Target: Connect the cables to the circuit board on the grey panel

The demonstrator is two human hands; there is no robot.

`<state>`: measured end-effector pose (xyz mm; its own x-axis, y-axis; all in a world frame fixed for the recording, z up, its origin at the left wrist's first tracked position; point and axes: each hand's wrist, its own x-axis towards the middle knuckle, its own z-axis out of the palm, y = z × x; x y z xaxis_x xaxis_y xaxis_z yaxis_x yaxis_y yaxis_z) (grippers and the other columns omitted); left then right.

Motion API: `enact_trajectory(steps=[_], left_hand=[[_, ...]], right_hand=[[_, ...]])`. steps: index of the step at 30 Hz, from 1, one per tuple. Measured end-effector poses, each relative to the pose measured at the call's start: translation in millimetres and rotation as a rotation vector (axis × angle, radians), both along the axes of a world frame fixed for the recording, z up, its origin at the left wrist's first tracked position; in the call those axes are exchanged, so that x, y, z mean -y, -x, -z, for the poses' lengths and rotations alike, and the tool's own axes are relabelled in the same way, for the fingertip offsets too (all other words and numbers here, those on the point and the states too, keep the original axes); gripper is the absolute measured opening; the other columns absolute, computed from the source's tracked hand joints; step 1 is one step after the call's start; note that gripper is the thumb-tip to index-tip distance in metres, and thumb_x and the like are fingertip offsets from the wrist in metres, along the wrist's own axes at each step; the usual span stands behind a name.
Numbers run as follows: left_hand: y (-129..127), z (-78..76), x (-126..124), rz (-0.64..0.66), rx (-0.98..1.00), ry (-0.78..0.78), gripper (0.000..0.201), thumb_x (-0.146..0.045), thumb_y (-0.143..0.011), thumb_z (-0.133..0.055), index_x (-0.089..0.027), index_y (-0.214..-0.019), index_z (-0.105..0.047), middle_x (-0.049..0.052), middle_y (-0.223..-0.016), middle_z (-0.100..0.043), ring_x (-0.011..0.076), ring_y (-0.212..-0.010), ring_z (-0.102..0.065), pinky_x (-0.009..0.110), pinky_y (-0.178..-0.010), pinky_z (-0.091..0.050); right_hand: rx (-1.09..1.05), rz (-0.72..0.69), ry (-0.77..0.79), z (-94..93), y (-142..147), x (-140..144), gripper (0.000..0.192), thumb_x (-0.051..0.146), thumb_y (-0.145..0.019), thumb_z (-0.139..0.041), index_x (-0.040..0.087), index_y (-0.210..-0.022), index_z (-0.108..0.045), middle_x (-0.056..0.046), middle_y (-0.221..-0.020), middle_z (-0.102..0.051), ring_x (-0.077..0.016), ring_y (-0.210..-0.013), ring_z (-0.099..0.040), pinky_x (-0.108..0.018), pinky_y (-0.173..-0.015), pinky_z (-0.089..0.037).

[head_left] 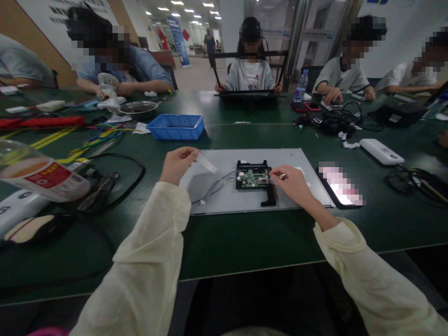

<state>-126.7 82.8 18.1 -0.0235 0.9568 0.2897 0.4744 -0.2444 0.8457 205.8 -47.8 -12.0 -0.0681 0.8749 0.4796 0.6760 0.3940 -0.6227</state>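
Note:
Pinched in the fingertips of my left hand point(178, 164) is a strip of translucent tape point(207, 163), held over the left part of a flat grey panel point(227, 200). On the panel lies a green circuit board point(250, 179) set in a black plastic bracket point(269, 197). Grey wires point(217, 185) run left from the board across the panel. The fingers of my right hand point(292, 183) are closed at the board's right edge. A small pale bit shows at their tips; I cannot make out what it is.
A phone point(341, 185) with its screen lit lies right of the panel. Behind are a blue bin point(176, 127) and a white power bank point(381, 151). At left lie a drink bottle point(52, 179) and cables. Several people sit around the table point(245, 242).

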Motion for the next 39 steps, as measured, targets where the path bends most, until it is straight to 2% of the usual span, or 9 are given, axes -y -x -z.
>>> enact_trajectory(steps=[3,6,11,15,23,29,34,39], left_hand=[[-10,-0.4,5,0.099,0.108,0.083,0.031,-0.041,-0.069,-0.067,-0.017,-0.088,-0.070,0.004,-0.080,-0.067,0.0118,-0.066,-0.056,0.021,-0.056,-0.041],[-16,0.8,10,0.200,0.120,0.167,0.030,-0.040,-0.066,-0.070,-0.016,-0.084,-0.069,0.004,-0.083,-0.067,0.0117,-0.068,-0.057,0.022,-0.058,-0.043],[-22,2.1,15,0.306,-0.020,0.262,0.029,-0.042,-0.067,-0.068,-0.017,-0.081,-0.066,0.003,-0.075,-0.064,0.0126,-0.065,-0.056,0.024,-0.058,-0.044],[-23,6.0,13,0.384,-0.171,0.278,0.028,-0.041,-0.067,-0.066,-0.017,-0.081,-0.066,0.002,-0.074,-0.064,0.0119,-0.059,-0.055,0.023,-0.051,-0.041],[-21,11.2,11,0.421,-0.334,0.234,0.026,-0.042,-0.070,-0.063,-0.019,-0.081,-0.067,0.000,-0.071,-0.065,0.0124,-0.058,-0.057,0.024,-0.055,-0.043],[-20,14.8,9,0.444,-0.367,0.244,0.027,-0.044,-0.069,-0.063,-0.020,-0.082,-0.067,0.001,-0.072,-0.067,0.0158,-0.065,-0.061,0.027,-0.062,-0.046],[-21,13.1,11,0.496,-0.361,0.263,0.028,-0.044,-0.067,-0.065,-0.020,-0.082,-0.068,0.002,-0.075,-0.068,0.0177,-0.070,-0.062,0.028,-0.066,-0.047],[-23,10.4,15,0.556,-0.306,0.314,0.030,-0.042,-0.064,-0.068,-0.020,-0.084,-0.068,0.002,-0.073,-0.067,0.0176,-0.071,-0.061,0.028,-0.067,-0.047]], right_hand=[[0.002,0.005,0.004,-0.8,0,1,0.017,0.017,-0.082,-0.052,0.019,-0.087,-0.069,-0.004,-0.089,-0.069,-0.0152,-0.077,-0.062,-0.027,-0.066,-0.048],[0.007,0.006,0.001,-1.1,0,1,0.018,0.018,-0.082,-0.052,0.019,-0.088,-0.069,-0.004,-0.089,-0.069,-0.0155,-0.077,-0.062,-0.028,-0.068,-0.049],[0.014,0.007,0.016,-1.2,1,1,0.018,0.019,-0.082,-0.052,0.019,-0.088,-0.069,-0.005,-0.091,-0.069,-0.0163,-0.077,-0.062,-0.029,-0.067,-0.050],[0.027,0.008,0.006,-0.2,0,1,0.017,0.018,-0.083,-0.052,0.019,-0.088,-0.069,-0.004,-0.090,-0.069,-0.0159,-0.077,-0.062,-0.028,-0.067,-0.049],[0.041,0.002,-0.005,1.2,1,0,0.017,0.018,-0.083,-0.052,0.019,-0.089,-0.068,-0.004,-0.089,-0.068,-0.0164,-0.078,-0.061,-0.030,-0.072,-0.048],[0.077,0.003,-0.043,-0.5,2,1,0.023,0.017,-0.085,-0.050,0.020,-0.102,-0.065,-0.007,-0.101,-0.064,-0.0201,-0.092,-0.060,-0.035,-0.081,-0.049],[0.152,-0.092,-0.095,-10.3,10,5,0.035,0.016,-0.086,-0.050,0.023,-0.119,-0.058,-0.009,-0.117,-0.058,-0.0242,-0.110,-0.054,-0.045,-0.095,-0.044],[0.318,-0.301,-0.100,-25.7,36,9,0.044,0.016,-0.085,-0.052,0.024,-0.128,-0.052,-0.010,-0.128,-0.053,-0.0255,-0.122,-0.046,-0.050,-0.101,-0.040]])
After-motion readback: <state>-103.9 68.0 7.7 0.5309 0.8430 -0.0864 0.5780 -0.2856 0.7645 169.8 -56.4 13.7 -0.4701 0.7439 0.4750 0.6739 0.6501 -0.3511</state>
